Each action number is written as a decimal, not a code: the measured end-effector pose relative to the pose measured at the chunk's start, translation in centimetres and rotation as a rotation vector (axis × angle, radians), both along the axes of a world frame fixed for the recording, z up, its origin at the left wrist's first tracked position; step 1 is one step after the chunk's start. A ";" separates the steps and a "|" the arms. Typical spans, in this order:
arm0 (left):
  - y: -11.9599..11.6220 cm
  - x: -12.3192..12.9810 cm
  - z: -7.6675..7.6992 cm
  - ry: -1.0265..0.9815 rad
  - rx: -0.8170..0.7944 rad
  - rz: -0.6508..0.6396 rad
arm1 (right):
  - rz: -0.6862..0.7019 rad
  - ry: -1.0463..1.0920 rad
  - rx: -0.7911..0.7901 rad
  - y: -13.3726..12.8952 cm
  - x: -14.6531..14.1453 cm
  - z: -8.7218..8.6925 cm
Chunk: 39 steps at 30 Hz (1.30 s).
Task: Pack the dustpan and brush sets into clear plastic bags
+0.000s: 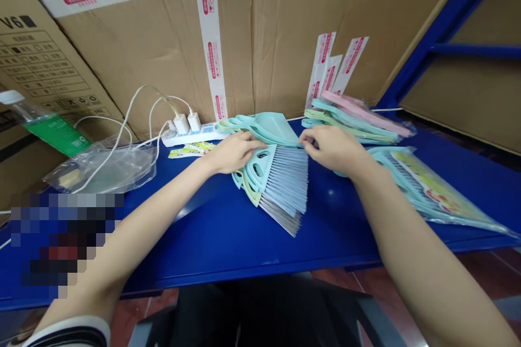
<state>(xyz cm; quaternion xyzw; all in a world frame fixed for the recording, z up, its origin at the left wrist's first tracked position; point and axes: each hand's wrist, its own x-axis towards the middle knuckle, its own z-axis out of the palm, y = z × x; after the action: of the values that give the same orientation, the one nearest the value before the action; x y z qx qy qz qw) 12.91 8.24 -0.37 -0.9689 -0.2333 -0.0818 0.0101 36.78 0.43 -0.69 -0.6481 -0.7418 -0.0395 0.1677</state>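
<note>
A pale blue plastic broom head (260,171) with grey-blue bristles (285,190) lies fanned over other broom heads on the blue table (228,244). My left hand (234,153) grips the top of its plastic head from the left. My right hand (331,149) is at the right, its fingertips pinching the edge of a pale blue dustpan (266,127), which lies behind the bristles. Beyond my right hand lies a stack of pastel green, blue and pink dustpans (350,122). A bagged broom set (435,190) lies below it.
Taped cardboard boxes (252,38) stand along the back, beside a blue metal shelf frame (448,49). To the left are a white power strip (191,135) with chargers and cables, a clear plastic bag (101,168), and a bottle (44,122). A pixelated patch covers the lower left.
</note>
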 end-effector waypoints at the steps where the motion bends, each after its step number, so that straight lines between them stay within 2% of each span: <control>1: 0.3 -0.5 0.3 0.002 -0.004 0.010 | 0.028 0.004 0.024 -0.2 -0.5 0.1; 6: 1.2 -3.5 1.2 0.093 -0.076 0.026 | 0.224 0.018 0.057 -2.1 -4.5 -0.5; 8: 1.2 -4.5 1.2 0.129 -0.104 0.024 | 0.310 0.029 -0.093 -3.1 -6.0 -1.0; 11: 1.0 -5.5 1.1 0.166 -0.144 0.001 | 0.293 0.005 -0.325 -3.9 -7.5 -1.6; 13: 0.8 -5.8 1.0 0.188 -0.168 -0.030 | 0.269 -0.017 -0.374 -3.9 -8.0 -2.0; 18: 0.6 -5.5 0.5 0.192 -0.162 -0.062 | 0.307 -0.032 -0.289 -3.5 -7.4 -3.0; 26: -1.1 -4.3 -0.1 0.211 -0.060 0.004 | 0.354 -0.106 -0.228 -3.6 -5.5 -3.8; 32: -3.6 -2.2 -0.6 0.264 -0.025 0.044 | 0.217 -0.195 -0.155 -3.1 -5.9 -3.0; 35: -3.8 -1.7 0.1 0.294 -0.036 0.029 | 0.193 -0.223 -0.118 -3.0 -6.0 -2.3; 39: -2.4 -1.4 2.8 0.337 -0.093 -0.056 | 0.156 -0.252 -0.107 -2.9 -6.1 -1.4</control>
<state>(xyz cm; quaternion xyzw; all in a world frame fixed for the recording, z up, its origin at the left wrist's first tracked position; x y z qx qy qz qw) 11.50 5.87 2.43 -0.9744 -0.2048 0.0926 0.0020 30.66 -2.48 -2.05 -0.5865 -0.8061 -0.0677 0.0409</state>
